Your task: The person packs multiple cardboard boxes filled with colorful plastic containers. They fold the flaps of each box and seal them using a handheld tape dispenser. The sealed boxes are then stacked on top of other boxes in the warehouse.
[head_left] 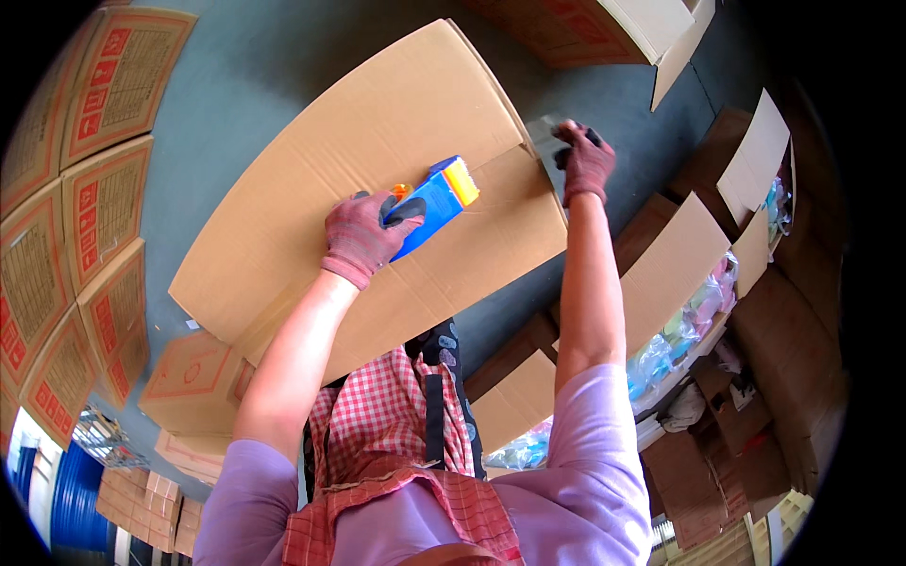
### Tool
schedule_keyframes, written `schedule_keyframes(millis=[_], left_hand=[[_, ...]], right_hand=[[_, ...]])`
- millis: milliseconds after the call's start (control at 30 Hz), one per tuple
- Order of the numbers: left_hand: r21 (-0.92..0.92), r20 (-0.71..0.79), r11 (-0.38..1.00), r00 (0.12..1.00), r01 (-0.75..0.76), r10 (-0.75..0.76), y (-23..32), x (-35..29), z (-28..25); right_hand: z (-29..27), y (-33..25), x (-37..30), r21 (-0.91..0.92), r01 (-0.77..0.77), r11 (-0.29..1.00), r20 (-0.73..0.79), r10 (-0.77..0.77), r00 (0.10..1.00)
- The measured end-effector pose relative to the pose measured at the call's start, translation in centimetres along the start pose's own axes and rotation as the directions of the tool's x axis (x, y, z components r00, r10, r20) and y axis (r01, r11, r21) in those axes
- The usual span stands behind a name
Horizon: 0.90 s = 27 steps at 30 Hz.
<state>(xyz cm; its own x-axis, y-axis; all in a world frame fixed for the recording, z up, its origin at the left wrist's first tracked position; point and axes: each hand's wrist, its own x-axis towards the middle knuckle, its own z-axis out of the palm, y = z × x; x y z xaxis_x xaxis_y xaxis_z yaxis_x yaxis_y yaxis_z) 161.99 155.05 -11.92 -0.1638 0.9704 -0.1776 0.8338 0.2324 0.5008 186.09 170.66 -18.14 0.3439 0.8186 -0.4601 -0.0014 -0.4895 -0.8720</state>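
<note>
A large brown cardboard box (311, 179) lies in front of me with its top flaps folded together along a seam. My left hand (363, 236), in a dark red and black work glove, is closed around a blue tape dispenser (430, 209) with a yellow toothed front, held over the box top. Beyond the box's right edge is my right hand (587, 162), gloved alike, its fingers drawn together at a thin see-through strip (545, 137) that looks like packing tape. The strip meets the box edge near the seam's end.
Printed cartons (104, 203) are stacked along the left, with a smaller carton (193, 373) near the box's lower left corner. Open boxes of plastic-wrapped goods (689, 316) stand to the right. Another open carton (585, 28) sits at the top, on grey floor (245, 66).
</note>
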Motion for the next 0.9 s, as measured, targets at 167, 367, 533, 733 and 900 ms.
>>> schedule_keyframes(millis=[167,367,533,733,900], left_hand=[[-0.096,-0.017,0.995,1.000,-0.014,0.012,-0.3,0.2,0.5],[-0.155,0.062,0.988,0.998,0.025,-0.016,-1.6,0.1,0.7],[-0.138,0.035,0.990,0.999,0.005,0.000,-1.4,0.0,1.2],[0.017,0.054,0.993,0.991,0.118,-0.119,-13.6,-12.8,-3.6],[0.245,0.042,0.907,0.931,0.342,-0.362,-25.3,-31.4,-14.3]], right_hand=[[1.6,8.1,6.1,-0.393,-0.183,0.901,0.388,0.343,0.855],[1.6,6.0,4.7,-0.479,0.042,0.877,0.159,0.040,0.987],[6.1,2.8,-2.8,-0.701,0.530,0.477,0.229,-0.553,0.801],[5.7,6.1,-0.9,-0.860,0.507,0.058,0.348,-0.658,0.667],[4.7,6.6,1.6,-0.890,0.454,-0.043,0.388,-0.596,0.703]])
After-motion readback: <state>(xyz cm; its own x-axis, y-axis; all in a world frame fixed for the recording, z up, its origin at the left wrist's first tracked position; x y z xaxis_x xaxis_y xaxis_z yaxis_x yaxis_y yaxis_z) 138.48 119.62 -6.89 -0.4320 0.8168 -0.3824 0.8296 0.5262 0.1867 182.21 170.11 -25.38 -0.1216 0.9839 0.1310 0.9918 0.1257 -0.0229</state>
